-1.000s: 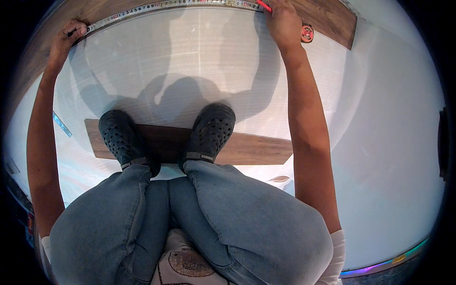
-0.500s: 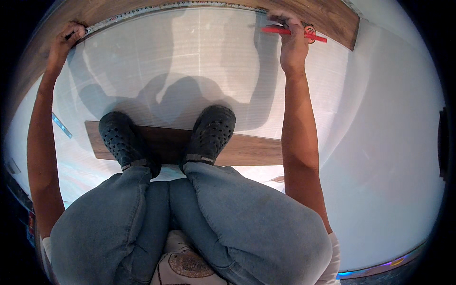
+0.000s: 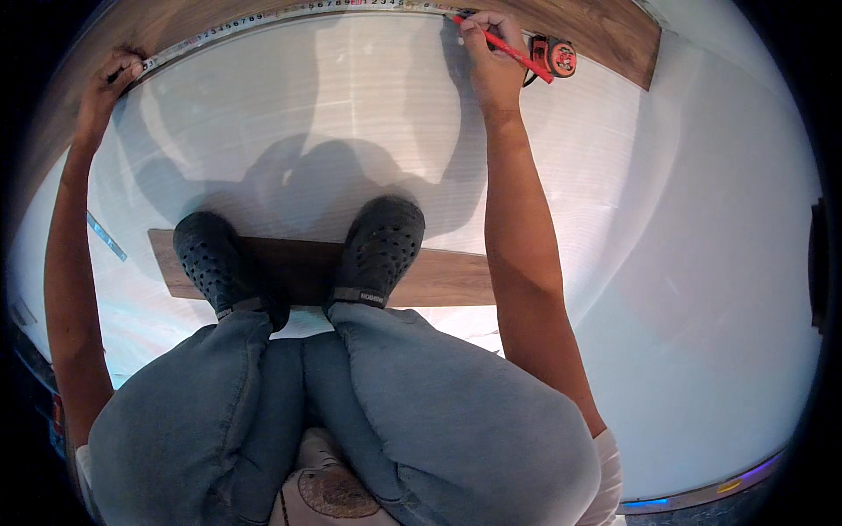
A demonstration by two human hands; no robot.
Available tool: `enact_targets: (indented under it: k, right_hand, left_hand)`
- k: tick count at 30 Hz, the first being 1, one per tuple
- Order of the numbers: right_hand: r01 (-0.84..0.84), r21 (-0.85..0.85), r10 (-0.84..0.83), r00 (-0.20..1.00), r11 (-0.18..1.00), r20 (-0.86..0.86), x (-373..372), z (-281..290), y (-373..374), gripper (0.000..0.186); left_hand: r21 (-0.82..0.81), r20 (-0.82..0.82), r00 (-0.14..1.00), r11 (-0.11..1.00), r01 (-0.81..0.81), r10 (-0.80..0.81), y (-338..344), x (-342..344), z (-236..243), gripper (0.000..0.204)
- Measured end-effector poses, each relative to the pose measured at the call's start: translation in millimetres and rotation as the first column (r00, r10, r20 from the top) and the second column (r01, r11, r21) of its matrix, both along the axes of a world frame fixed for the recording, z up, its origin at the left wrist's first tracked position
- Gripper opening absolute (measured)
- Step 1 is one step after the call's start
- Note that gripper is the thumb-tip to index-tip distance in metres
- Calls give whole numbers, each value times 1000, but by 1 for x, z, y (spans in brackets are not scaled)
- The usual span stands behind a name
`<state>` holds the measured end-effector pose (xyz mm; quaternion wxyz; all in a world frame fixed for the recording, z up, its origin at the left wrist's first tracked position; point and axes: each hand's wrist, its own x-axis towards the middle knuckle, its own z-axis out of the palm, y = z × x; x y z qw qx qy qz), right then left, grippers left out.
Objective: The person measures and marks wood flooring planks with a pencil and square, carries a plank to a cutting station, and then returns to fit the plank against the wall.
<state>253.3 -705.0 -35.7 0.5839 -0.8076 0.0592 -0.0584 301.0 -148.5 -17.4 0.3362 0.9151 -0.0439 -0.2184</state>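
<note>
A tape measure blade (image 3: pixel 289 16) is drawn out along the front edge of the brown wood-look planks (image 3: pixel 605 39) at the far side. My left hand (image 3: pixel 110 83) pinches the blade's end at the far left. In my right hand (image 3: pixel 495 83) is a slim red pencil (image 3: pixel 526 63), slanting with its far tip at the blade near the plank edge. Just right of that hand rests the orange and black tape measure case (image 3: pixel 554 57), which it does not grip.
A loose brown plank (image 3: pixel 456 276) lies under my black clogs (image 3: pixel 381 250) on the pale, ribbed floor covering (image 3: pixel 368 96). A narrow bluish strip (image 3: pixel 107 237) lies at the left. A white wall (image 3: pixel 719 289) rises on the right.
My right hand has shifted left, off the tape measure case, and turned the red pencil so its tip meets the blade. My left hand keeps hold of the blade's end.
</note>
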Motion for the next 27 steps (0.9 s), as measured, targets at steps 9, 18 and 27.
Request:
enact_targets:
  k: [9, 18, 27]
  right_hand:
    - [-13, 33, 13, 1000, 999, 0, -3, -3, 1, 8]
    - [18, 10, -18, 999, 1000, -26, -3, 0, 4, 10]
    - [24, -1, -24, 998, 1000, -51, -3, 4, 6, 12]
  left_hand:
    - [66, -22, 1000, 998, -21, 22, -7, -2, 8, 26]
    - [16, 11, 1000, 1000, 4, -4, -1, -4, 3, 23]
    - [-41, -52, 998, 999, -24, 22, -8, -4, 11, 21]
